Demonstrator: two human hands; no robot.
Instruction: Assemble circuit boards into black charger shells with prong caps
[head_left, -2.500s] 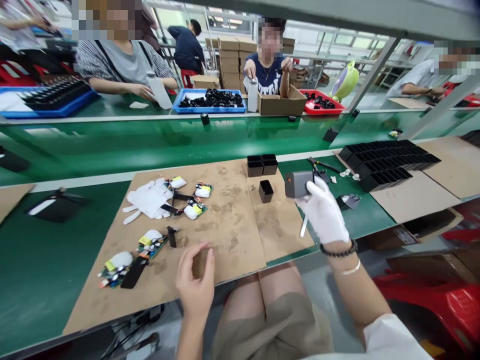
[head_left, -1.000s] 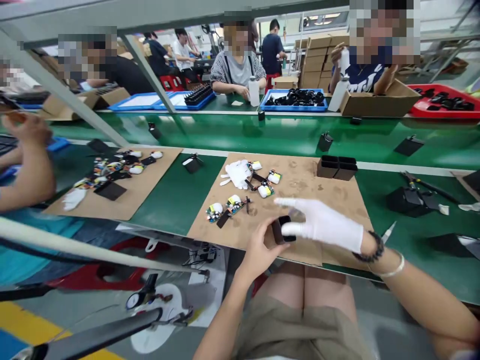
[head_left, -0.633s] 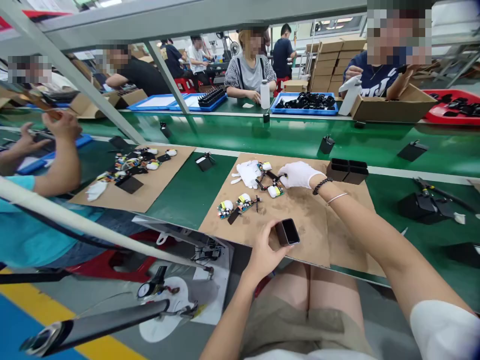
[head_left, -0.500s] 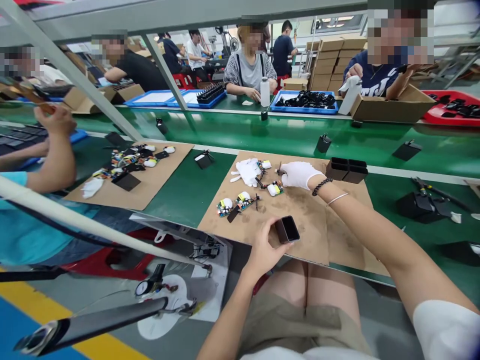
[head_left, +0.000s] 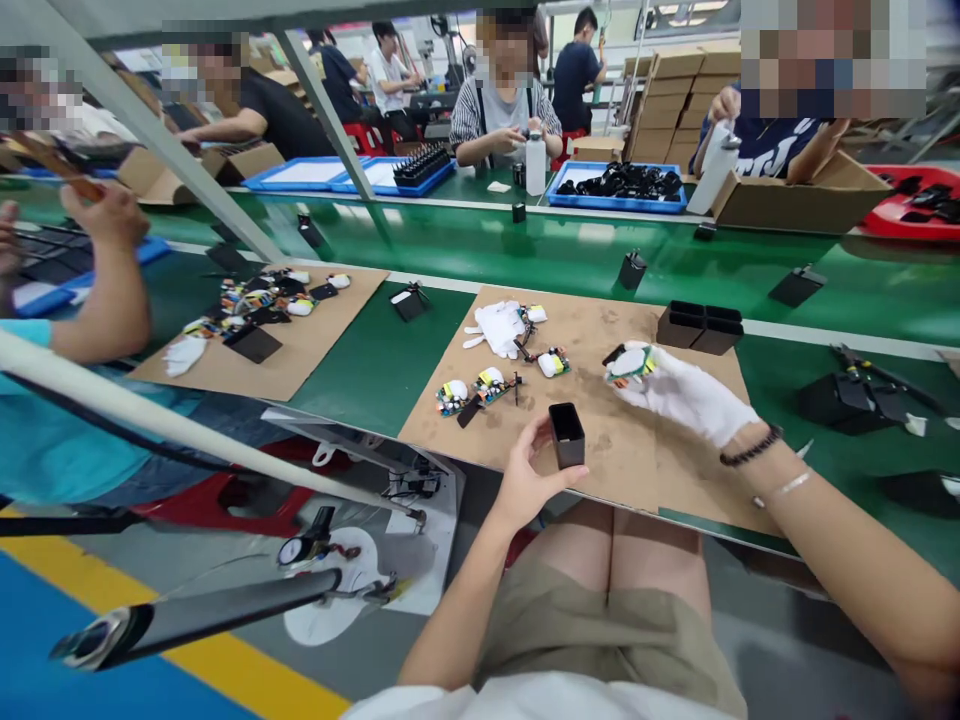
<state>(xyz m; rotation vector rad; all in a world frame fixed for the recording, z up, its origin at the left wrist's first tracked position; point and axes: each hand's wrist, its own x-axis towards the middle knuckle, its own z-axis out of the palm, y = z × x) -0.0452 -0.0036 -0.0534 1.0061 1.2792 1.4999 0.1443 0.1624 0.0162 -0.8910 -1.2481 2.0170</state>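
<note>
At about two o'clock from the black, rectangular plastic case point(head_left: 568, 445) clasped in the bare left hand point(head_left: 528, 478), the white-gloved right hand point(head_left: 679, 392) pinched a green, white-topped circuit board point(head_left: 630, 364) that too light a grip might have dropped.

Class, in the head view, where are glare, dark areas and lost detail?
Head view: pale glare marks the glossy green conveyor surface; same view, the open black rectangular case in the bare left hand looks mostly dark inside; same view, fine parts on the green circuit board in the white-gloved right hand are too small to read.
</note>
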